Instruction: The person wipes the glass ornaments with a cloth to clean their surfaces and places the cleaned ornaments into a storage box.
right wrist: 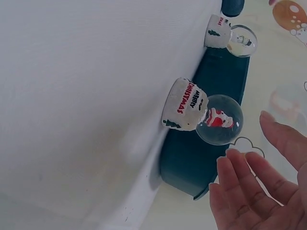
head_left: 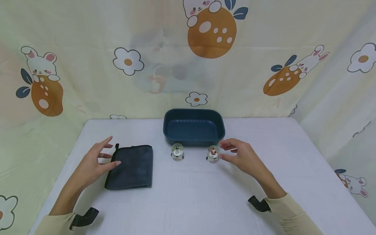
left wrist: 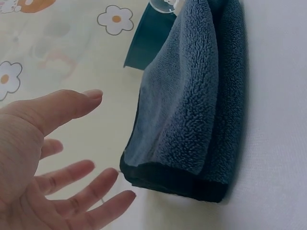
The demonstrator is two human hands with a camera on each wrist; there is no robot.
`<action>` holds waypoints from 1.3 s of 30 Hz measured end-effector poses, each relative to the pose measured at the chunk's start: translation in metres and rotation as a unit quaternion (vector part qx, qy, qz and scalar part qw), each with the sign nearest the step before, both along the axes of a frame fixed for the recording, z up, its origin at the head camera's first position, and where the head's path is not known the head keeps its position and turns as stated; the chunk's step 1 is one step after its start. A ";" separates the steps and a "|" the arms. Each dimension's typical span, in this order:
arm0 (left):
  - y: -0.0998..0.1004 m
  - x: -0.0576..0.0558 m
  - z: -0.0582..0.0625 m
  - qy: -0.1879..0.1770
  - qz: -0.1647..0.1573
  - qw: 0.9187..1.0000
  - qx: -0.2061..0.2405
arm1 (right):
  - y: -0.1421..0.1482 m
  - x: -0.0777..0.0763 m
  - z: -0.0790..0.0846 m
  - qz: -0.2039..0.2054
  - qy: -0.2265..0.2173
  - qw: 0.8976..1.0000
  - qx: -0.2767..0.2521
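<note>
In the head view, the left hand (head_left: 97,160) is spread and grasps nothing, its thumb overlapping the left part of the towel (head_left: 133,168). The towel lies on the left of the white table (head_left: 188,202), folded into a rough square, dark blue-grey, with a small black loop at its top left corner. The right hand (head_left: 239,156) is at the right side of the Santa globe (head_left: 212,154), thumb and fingers parted around that side. This globe stands upright in front of the right part of the tray (head_left: 194,127), which is dark blue with rounded corners. The other globe (head_left: 177,151) stands upright to its left, well apart from it.

In the left wrist view, the towel shows a fluffy, looped pile, thick folded layers and a smooth dark border along one end. The left hand is loose and unclenched, its fingertips just beside a corner.

In the right wrist view, the Santa globe has a clear ball with a red and white Santa inside, on a white base bearing "MERRY CHRISTMAS" in dark and red letters and a green tree. The right hand is released, a gap between its fingertips and the ball. The other globe has a similar base and a small pale figure inside.
</note>
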State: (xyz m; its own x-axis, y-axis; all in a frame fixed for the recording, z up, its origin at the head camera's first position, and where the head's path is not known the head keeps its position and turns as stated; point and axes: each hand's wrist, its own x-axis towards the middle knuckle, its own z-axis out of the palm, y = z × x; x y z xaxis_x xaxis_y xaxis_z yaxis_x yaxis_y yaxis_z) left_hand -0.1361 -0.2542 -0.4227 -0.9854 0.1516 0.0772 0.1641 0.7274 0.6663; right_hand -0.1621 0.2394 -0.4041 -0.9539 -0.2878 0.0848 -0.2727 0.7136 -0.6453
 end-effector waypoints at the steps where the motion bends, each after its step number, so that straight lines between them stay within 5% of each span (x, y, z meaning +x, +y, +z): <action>1: 0.000 0.000 -0.001 -0.003 0.001 1.000 0.001 | 0.000 0.000 -0.001 0.000 -0.001 1.000 0.000; 13: 0.001 0.004 -0.009 0.015 -0.006 1.000 0.010 | -0.001 -0.002 -0.004 -0.002 -0.010 1.000 0.001; 21: 0.011 0.003 -0.011 0.045 -0.044 0.998 -0.018 | -0.002 -0.005 -0.010 0.000 -0.023 1.000 0.006; 29: 0.029 -0.004 -0.015 0.030 -0.086 0.994 -0.055 | -0.004 -0.008 -0.013 0.011 -0.024 1.000 0.001; 39: 0.040 -0.012 -0.019 -0.007 -0.097 0.988 -0.119 | -0.008 -0.012 -0.018 0.024 -0.022 0.999 0.002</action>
